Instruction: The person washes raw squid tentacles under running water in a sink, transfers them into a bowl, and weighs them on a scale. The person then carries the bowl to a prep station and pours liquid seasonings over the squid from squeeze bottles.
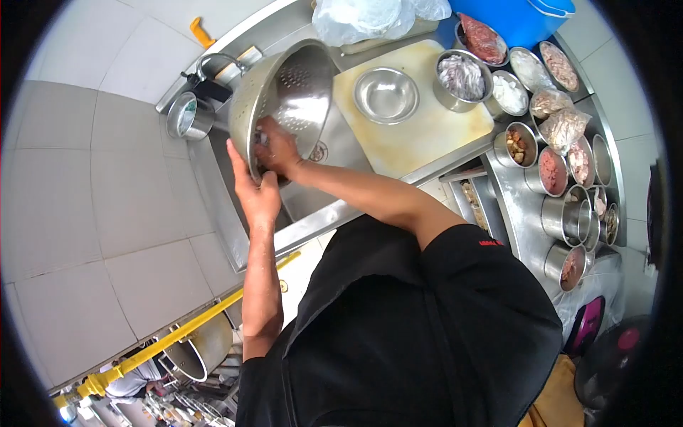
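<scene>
A large metal colander [302, 96] is tilted on its side over the sink [334, 196], its opening facing right. My left hand [256, 199] grips its lower rim, with the fingers along the outer wall and the thumb on the rim side. Inside the colander, my right hand [279, 148] is closed near the lower wall. Its curled fingers hide whatever they hold, though something dark shows beside them. The sink drain [319, 151] is visible just right of the colander.
A metal bowl [386, 95] and a pot of pale strips [461, 77] stand on the cutting board [420, 146]. Several food-filled metal containers [548, 171] crowd the right counter. A faucet [220, 60] and a small pot [191, 117] are left of the colander.
</scene>
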A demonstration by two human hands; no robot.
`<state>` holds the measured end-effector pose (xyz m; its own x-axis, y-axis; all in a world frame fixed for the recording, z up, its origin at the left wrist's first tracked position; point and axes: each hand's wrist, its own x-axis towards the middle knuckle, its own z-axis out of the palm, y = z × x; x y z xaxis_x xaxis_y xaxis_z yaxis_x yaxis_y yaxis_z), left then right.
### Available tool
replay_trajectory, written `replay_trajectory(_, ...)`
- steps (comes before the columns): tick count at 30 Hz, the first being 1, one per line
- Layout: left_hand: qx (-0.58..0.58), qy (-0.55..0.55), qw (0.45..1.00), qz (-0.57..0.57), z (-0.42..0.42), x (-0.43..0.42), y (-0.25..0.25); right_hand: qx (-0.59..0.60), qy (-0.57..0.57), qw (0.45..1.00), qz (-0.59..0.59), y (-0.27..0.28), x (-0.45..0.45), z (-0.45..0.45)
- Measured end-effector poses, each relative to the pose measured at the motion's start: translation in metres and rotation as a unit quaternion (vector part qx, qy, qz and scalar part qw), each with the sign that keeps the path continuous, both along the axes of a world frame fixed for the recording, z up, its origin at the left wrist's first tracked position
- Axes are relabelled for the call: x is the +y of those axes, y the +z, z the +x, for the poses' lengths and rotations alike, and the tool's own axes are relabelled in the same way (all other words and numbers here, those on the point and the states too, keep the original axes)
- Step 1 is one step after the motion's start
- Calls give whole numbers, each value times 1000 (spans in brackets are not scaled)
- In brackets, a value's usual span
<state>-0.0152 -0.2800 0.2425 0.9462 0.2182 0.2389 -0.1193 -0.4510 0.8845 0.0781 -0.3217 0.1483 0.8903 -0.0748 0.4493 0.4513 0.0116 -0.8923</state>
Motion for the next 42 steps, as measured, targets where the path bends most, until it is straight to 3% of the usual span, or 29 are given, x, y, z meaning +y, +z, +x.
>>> replay_trajectory(1, -17, -16, 1000, -11, 6, -12, 1, -36, -25, 999, -27, 0, -16, 7)
replay_trajectory(3, -46, -56, 997, -33, 22, -36, -2, 15, -59, 996, -63, 24, -59, 16)
replay_trajectory(4, -40, -87, 992, -85, 26, -54, 6, -60, -99, 989, -93, 18, -77, 30)
replay_trajectory(5, -59, -92, 993, -44, 32, -70, 10, -126, -136, 976, -115, 6, -95, 47)
replay_trajectory(7, -87, -122, 989, -5, 44, -92, 11, -75, -148, 969, -183, 9, -140, 48)
replay_trajectory(9, -173, -103, 972, 122, 62, -102, -5, -58, -173, 947, -264, -22, -176, 61)
replay_trajectory(11, -221, -83, 958, 162, 76, -109, -9, -15, -183, 947, -263, -40, -206, 62)
replay_trajectory(13, -215, -67, 972, 64, 84, -118, 1, 44, -179, 937, -298, -63, -231, 55)
replay_trajectory(15, -235, -47, 971, 21, 98, -118, 6, 137, -114, 879, -441, -69, -246, 45)
replay_trajectory(16, -165, -31, 985, -42, 110, -113, 2, 115, -113, 863, -480, -71, -250, 41)
replay_trajectory(18, -65, -29, 981, -178, 139, -107, -4, 149, -137, 863, -463, -44, -253, 25)
replay_trajectory(19, -26, -3, 953, -302, 145, -113, -5, 149, -152, 869, -447, -39, -255, 23)
replay_trajectory(20, 17, -10, 943, -331, 144, -119, 6, 95, -183, 899, -386, -38, -257, 24)
replay_trajectory(23, 71, -60, 885, -457, 159, -130, 13, 200, -149, 888, -385, -36, -264, 25)
replay_trajectory(26, 138, -174, 852, -473, 171, -171, 40, 148, -176, 930, -286, -47, -270, 9)
replay_trajectory(28, 168, -227, 827, -485, 188, -206, 59, 121, -126, 959, -221, -33, -279, -8)
replay_trajectory(31, 186, -335, 794, -473, 227, -278, 87, 88, -149, 958, -229, -22, -293, -35)
replay_trajectory(33, 201, -414, 746, -481, 258, -336, 109, 132, -163, 968, -137, -16, -304, -55)
replay_trajectory(35, 233, -457, 721, -466, 292, -401, 130, 170, -179, 955, -165, -4, -321, -75)
replay_trajectory(39, 337, -435, 671, -497, 335, -515, 165, 217, -227, 943, -111, 10, -346, -113)
replay_trajectory(42, 346, -420, 672, -503, 340, -556, 175, 228, -257, 934, -101, 5, -366, -134)
